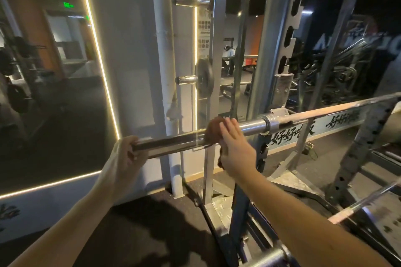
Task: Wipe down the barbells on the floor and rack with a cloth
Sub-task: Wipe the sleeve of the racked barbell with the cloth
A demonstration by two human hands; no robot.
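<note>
Head view: left hand (124,154) grips chrome barbell (173,142); right hand (236,151) presses cloth (213,132) (brown, bunched) flat-fingered.

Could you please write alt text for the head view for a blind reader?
A person's right hand presses a brown cloth onto a racked barbell while the left hand grips its end. Behind are a rack upright, a weight plate and a light-edged mirror.

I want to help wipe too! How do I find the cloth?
Look at the tall grey rack, then follow the long shiny barbell resting across it toward its free end. The cloth is the brown, crumpled lump on the bar, pressed under the right hand; everything around it is smooth metal.
</note>
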